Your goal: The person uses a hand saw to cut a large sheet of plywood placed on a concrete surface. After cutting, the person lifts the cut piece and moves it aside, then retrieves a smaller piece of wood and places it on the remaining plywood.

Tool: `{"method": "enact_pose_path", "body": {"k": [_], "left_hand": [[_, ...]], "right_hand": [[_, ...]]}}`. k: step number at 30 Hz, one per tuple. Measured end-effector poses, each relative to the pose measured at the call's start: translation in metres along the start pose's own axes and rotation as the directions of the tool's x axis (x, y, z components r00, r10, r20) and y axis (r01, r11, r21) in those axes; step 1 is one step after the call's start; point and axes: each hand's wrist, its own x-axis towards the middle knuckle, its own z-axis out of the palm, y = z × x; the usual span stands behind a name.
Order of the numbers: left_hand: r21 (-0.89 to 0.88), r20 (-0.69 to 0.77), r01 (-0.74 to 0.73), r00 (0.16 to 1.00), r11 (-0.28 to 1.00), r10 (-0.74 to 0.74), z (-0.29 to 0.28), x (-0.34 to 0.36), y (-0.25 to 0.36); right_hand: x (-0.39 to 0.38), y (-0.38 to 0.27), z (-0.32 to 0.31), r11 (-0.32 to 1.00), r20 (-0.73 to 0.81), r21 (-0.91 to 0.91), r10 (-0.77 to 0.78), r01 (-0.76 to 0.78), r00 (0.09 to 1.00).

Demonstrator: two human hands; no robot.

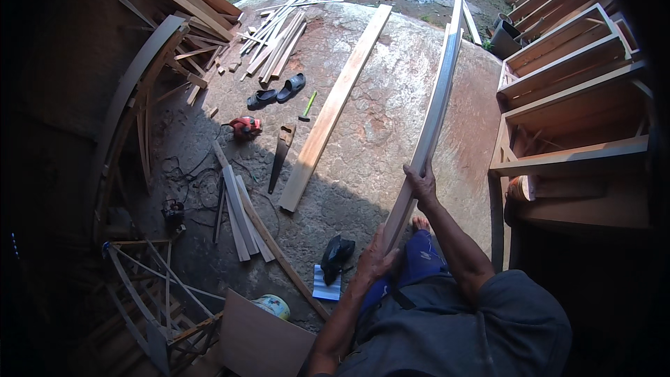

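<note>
I hold long, narrow wooden boards (436, 112) upright-leaning away from me toward the top right. My left hand (377, 255) is closed round their near end, beside my thigh. My right hand (422, 185) grips them higher up, over my bare foot (421, 223). A wide pale plank (335, 108) lies on the concrete to the left, with a handsaw (279, 158) and a green-handled hammer (307, 107) beside it. Below my left hand's side lie a black plastic bag (338, 258) and a lined paper (326, 287).
Loose strips (283, 45), black clogs (292, 89), a red power tool (246, 127) and cords sit left. Timber stacks and a metal frame line the left edge. Wooden cabinets (565, 150) stand right. A bucket (272, 301) and board (258, 338) are near my left arm.
</note>
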Motion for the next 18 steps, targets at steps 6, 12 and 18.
{"method": "enact_pose_path", "body": {"k": [6, 12, 18], "left_hand": [[-0.223, 0.188, 0.202, 0.969, 0.954, -0.161, -0.05, -0.066, -0.041], [-0.216, 0.104, 0.414, 0.91, 0.884, -0.4, -0.094, -0.125, -0.153], [-0.128, 0.12, 0.4, 0.915, 0.908, -0.386, -0.159, -0.076, -0.168]], "right_hand": [[0.008, 0.012, -0.022, 1.0, -0.026, 0.011, -0.023, 0.024, 0.999], [-0.021, -0.027, -0.036, 1.0, -0.077, 0.015, 0.019, -0.018, 0.997], [-0.026, -0.029, -0.06, 0.999, -0.084, 0.02, 0.031, -0.029, 0.996]]}}
